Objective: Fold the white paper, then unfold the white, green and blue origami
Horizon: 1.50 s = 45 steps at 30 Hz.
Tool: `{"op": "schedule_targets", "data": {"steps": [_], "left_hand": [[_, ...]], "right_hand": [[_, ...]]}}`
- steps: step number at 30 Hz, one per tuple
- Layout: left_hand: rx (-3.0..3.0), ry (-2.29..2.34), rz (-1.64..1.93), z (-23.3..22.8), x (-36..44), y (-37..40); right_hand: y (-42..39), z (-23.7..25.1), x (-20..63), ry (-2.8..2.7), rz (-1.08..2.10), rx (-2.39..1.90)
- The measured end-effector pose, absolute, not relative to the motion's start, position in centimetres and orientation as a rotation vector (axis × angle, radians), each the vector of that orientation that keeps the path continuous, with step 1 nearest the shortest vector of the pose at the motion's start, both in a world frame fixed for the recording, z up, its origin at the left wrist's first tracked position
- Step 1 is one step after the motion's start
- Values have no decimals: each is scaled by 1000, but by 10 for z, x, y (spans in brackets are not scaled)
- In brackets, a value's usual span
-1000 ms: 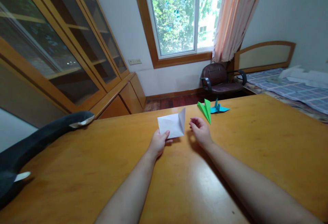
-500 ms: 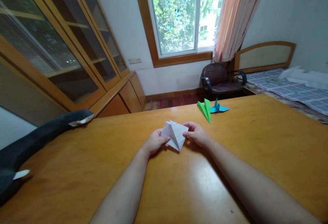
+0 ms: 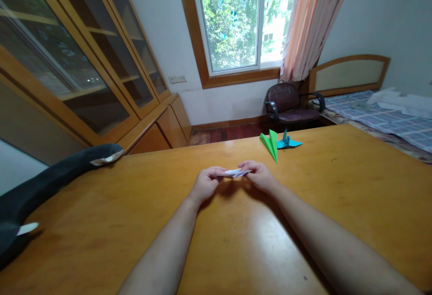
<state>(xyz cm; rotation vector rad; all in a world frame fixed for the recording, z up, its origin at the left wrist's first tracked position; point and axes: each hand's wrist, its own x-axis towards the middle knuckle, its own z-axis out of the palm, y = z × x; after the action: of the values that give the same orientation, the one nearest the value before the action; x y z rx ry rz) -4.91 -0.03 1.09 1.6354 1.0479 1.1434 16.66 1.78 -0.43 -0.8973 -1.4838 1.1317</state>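
Basically, we're working over the wooden table (image 3: pixel 135 236), arms out in front. Our L hand (image 3: pixel 204 183) pinches the left end of the white paper (image 3: pixel 232 173), our R hand (image 3: pixel 260 176) the right end. It's folded, approx. edge-on to us, betw. both hands, & seems just clear of the table; we can't count its layers.

To do this well, we'd go w/ a light, even pinch, both ends level, edges lined up b4 pressing any crease, pref. flat on the table so layers don't slip.

Farther off, past our R hand: a green paper plane (image 3: pixel 271 146), w/ a blue paper bird (image 3: pixel 289 143) right beside it. Beyond the table, a brown chair (image 3: pixel 286 101) stands near the window (image 3: pixel 229 25).
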Motion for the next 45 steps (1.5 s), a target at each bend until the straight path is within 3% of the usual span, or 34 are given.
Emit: {"op": "schedule_targets", "data": {"steps": [9,16,24,36,45], "left_hand": [[1936,1327,1294,-3,-50,5],[1919,1362,1116,-2,-33,-6],[1625,1091,1116,3,-15,-11],[1404,1157,1145,1,-22,-6],[1651,1087,1171,12,-21,-4]], "right_hand": [[23,-15,168,-1512,760,-973],[27,-18,170,-1504,678,-1044],[21,-20,158,-1608,758,-952],[18,-10,161,-1600,930,-952],[19,-4,154,-1610,858,-991]]}}
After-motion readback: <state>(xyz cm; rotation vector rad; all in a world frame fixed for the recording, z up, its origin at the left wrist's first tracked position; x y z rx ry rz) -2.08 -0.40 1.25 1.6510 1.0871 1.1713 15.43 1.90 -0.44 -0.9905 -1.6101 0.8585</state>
